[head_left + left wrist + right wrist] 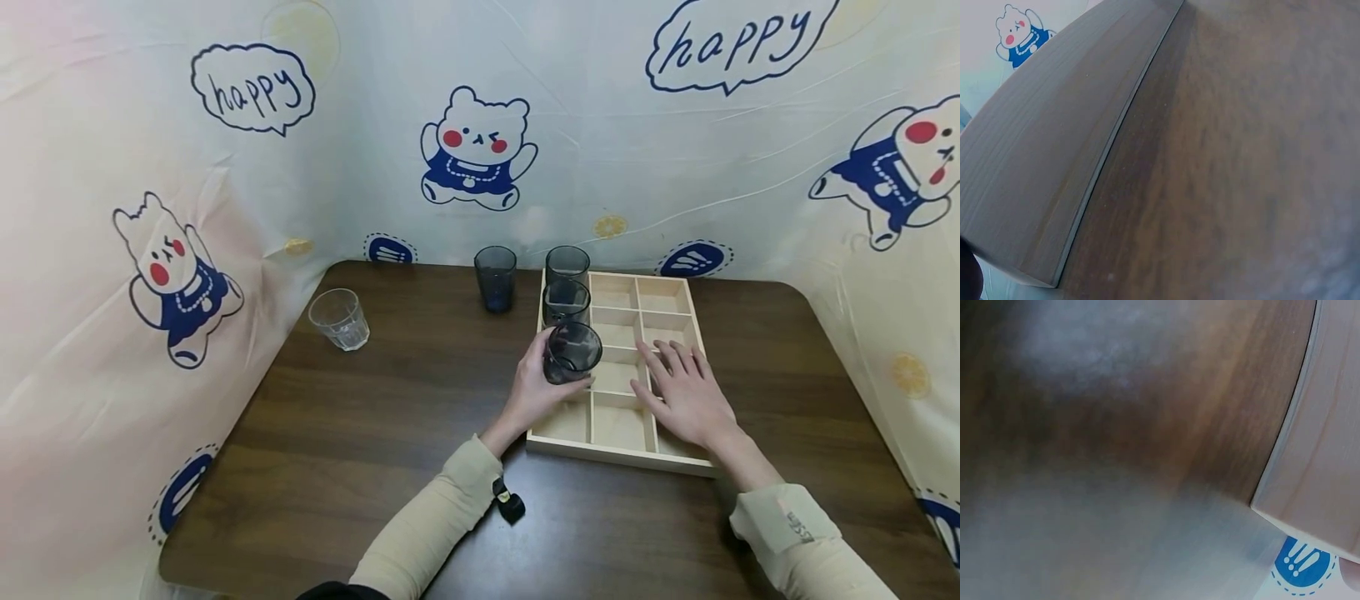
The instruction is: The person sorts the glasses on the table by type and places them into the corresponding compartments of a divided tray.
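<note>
My left hand [534, 385] grips a dark tinted glass [573, 358] above the left column of a wooden compartment tray [622, 455]. Two similar dark glasses, a middle one [564, 302] and a far one [567, 261], stand behind it in that column. Fingers spread, my right hand [686, 398] lies over the tray's right column and holds nothing. In the left wrist view the tray's side [1066, 131] fills the left, with a bit of dark finger at the edge. The right wrist view shows the tray's wall [1316, 444] at the right.
Left of the tray, another dark glass [496, 279] stands near the back of the brown table [405, 400]. A clear glass [341, 319] is farther left, near the table edge. A small black object [512, 507] hangs at the left cuff. Printed cloth [577, 150] encloses the back and sides.
</note>
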A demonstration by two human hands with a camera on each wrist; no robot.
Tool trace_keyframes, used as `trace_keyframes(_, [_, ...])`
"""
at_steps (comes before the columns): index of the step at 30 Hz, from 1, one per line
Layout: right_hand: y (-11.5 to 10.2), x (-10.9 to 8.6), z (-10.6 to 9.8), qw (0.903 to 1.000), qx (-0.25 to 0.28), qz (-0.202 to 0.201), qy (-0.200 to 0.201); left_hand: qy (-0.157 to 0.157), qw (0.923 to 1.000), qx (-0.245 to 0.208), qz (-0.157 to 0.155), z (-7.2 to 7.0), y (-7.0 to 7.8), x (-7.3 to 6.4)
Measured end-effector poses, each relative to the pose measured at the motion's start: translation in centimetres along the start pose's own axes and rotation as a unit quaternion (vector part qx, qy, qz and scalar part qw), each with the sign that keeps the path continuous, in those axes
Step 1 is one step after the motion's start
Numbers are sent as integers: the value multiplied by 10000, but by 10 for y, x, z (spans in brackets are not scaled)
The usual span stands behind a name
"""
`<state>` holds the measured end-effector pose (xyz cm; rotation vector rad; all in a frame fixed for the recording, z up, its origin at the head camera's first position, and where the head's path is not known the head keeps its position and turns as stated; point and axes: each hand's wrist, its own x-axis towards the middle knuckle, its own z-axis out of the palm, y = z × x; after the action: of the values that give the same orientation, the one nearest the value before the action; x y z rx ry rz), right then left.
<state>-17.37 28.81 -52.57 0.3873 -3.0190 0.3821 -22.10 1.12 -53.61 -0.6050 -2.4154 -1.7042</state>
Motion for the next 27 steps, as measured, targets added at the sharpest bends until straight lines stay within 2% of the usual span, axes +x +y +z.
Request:
trace_keyframes(9, [-1, -1, -4, 9999, 4, 21, -135, -42, 10000, 15, -61, 2, -3, -1])
trace_keyframes(20, [-4, -1, -6, 10000, 9, -23, -85, 250, 9982, 513, 156, 1, -1, -1])
trace_keyframes(27, [-3, -2, -5, 10000, -27, 1, -81, 468, 9974, 454, 320, 3, -10, -3])
